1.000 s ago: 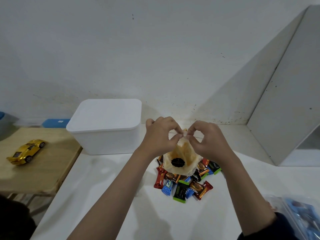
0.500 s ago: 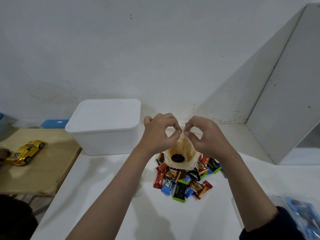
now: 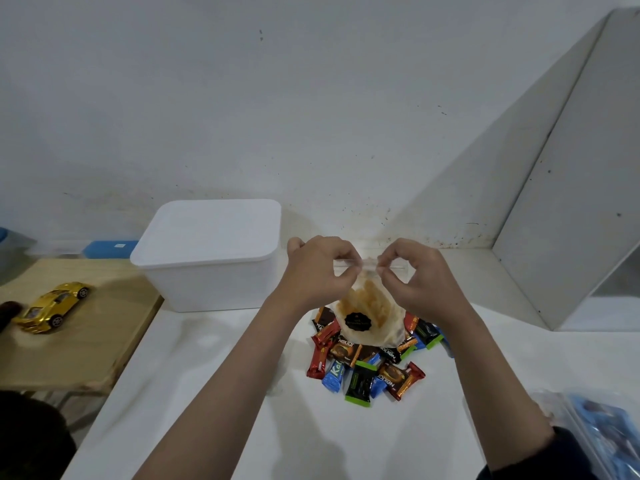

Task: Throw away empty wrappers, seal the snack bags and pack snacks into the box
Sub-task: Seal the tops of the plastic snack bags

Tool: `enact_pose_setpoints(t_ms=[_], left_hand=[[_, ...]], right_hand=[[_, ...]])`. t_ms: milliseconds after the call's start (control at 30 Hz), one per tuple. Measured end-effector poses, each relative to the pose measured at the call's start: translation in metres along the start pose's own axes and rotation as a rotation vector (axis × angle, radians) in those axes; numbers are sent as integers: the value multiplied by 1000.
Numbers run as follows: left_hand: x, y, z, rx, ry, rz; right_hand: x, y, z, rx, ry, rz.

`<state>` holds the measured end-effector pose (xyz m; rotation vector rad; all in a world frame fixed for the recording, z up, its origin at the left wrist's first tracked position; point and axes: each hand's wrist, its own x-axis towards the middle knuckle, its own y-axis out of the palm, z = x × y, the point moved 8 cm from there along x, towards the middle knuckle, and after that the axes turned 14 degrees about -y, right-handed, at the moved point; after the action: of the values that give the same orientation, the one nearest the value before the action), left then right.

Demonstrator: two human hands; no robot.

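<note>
A clear zip bag (image 3: 369,311) of golden snacks with a black round label hangs upright over a pile of small wrapped chocolates (image 3: 367,363) on the white table (image 3: 194,393). My left hand (image 3: 317,271) pinches the bag's zip strip at its left part. My right hand (image 3: 415,277) pinches the same strip just to the right, thumb and forefinger curled round it. The white box (image 3: 211,252) with its lid on stands at the back left of the hands, against the wall.
A low wooden table (image 3: 79,341) at the left carries a gold toy car (image 3: 52,306). A clear bag with blue wrappers (image 3: 602,434) lies at the lower right edge. A grey slanted panel (image 3: 571,202) rises at the right.
Both hands have moved slightly apart along the bag's top, so the zip strip now shows stretched between them. The bag stays over the pile.
</note>
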<state>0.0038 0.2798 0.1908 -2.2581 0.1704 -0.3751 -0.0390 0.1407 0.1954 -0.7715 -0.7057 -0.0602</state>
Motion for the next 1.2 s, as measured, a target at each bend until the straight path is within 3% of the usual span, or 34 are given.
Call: enact_pose_setpoints(t_ms=[500, 733, 1200], left_hand=[[-2, -4, -9, -40, -8, -71], [0, -7, -5, -109, -33, -25], [-5, -10, -13, -52, 24, -57]], right_hand=[[3, 12, 5, 66, -32, 15], [0, 7, -5, 90, 37, -32], [2, 12, -1, 129, 27, -14]])
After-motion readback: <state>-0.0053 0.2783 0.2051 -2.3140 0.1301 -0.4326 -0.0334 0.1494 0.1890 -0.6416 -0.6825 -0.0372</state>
